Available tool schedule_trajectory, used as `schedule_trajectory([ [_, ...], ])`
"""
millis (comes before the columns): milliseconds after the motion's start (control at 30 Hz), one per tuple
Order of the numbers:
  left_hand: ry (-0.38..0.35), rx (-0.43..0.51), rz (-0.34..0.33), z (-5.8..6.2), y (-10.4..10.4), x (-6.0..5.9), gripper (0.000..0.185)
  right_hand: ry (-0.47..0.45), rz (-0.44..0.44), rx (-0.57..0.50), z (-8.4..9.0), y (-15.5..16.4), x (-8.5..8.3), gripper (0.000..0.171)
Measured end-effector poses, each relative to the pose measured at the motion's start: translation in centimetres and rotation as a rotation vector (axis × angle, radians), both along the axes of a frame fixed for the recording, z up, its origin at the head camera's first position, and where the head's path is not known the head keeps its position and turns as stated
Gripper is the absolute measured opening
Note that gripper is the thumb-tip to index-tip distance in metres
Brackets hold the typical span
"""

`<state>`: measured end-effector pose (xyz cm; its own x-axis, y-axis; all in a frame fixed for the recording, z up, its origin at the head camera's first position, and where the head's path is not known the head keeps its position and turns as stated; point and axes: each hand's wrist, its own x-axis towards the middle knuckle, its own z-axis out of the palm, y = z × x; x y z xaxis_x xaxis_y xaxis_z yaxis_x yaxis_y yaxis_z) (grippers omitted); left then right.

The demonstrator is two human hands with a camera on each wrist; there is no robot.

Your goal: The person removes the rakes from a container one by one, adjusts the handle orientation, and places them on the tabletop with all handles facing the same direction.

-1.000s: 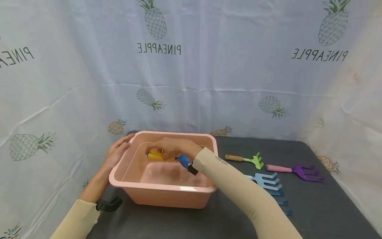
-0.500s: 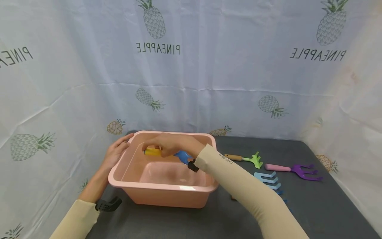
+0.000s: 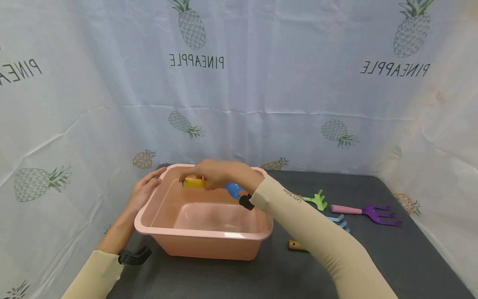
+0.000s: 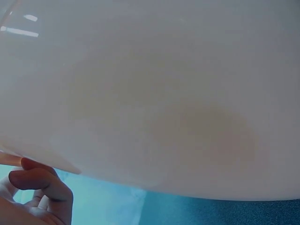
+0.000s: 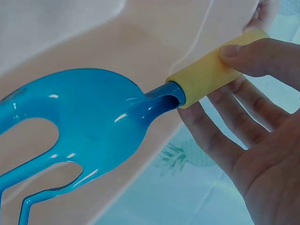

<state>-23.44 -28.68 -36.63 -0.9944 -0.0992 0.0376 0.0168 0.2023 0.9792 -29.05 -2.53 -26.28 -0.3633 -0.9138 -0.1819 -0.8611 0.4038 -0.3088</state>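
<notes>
A pink tub (image 3: 201,234) stands on the dark grey table. My right hand (image 3: 220,174) is over its far side and pinches the yellow handle (image 3: 194,183) of a blue rake (image 3: 233,190), held level above the tub's inside. The right wrist view shows the thumb on top of the handle (image 5: 211,70), the fingers under it, and the blue head (image 5: 89,122) in front of the tub wall. At the tub's far left corner my left hand (image 3: 143,192) holds the rim. Its curled fingers (image 4: 40,192) lie under the lip by the tub wall (image 4: 150,93).
Right of the tub lie a green rake (image 3: 317,200), a purple rake with a pink handle (image 3: 367,211), and a light blue rake (image 3: 337,221) partly hidden by my right arm. A wooden handle end (image 3: 296,245) shows below the arm. Pineapple-print curtains close in three sides.
My right hand has raised the blue rake from lower inside the tub to about rim height. The right forearm now covers more of the light blue rake. The left hand has stayed put.
</notes>
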Motion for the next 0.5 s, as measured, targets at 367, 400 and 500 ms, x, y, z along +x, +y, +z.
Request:
schedule_trajectory([
  [367, -0.002, 0.015, -0.004, -0.1, -0.2, -0.1, 0.052, 0.085, 0.013, 0.019, 2.4, 1.1, 1.1, 0.073],
  [400, -0.001, 0.019, -0.006, -0.2, -0.2, -0.1, 0.052, 0.092, 0.016, 0.019, 2.5, 1.1, 1.2, 0.074],
  [500, 0.002, 0.029, -0.007, -0.2, -0.2, -0.1, 0.052, 0.112, 0.027, 0.019, 3.0, 1.4, 1.6, 0.072],
])
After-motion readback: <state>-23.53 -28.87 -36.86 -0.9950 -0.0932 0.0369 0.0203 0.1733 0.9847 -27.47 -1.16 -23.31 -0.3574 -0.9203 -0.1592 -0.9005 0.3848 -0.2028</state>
